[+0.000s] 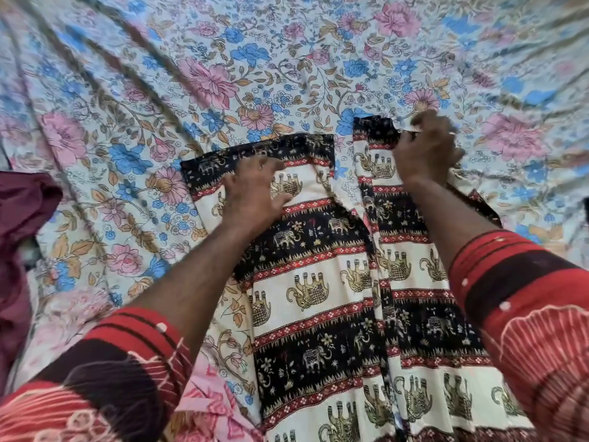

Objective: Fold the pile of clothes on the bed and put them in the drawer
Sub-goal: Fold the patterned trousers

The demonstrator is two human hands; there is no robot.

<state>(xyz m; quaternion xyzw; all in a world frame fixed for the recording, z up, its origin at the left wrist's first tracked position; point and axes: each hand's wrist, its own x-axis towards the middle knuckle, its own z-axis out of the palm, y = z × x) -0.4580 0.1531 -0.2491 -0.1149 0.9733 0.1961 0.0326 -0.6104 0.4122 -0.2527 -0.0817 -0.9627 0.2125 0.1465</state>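
Note:
A pair of elephant-print trousers [318,282] in black, cream and red bands lies spread on the floral bedsheet [223,74], its two legs pointing away from me. My left hand [251,193] rests on the far end of the left leg with fingers spread and pressing the cloth flat. My right hand [427,151] grips the far end of the right leg, fingers curled round a bunched edge of the fabric, which is lifted slightly off the sheet. No drawer is in view.
A maroon garment [22,224] lies heaped at the left edge of the bed. A pink patterned cloth [210,400] sits near me beside the trousers. The floral sheet stretches wide beyond the trousers.

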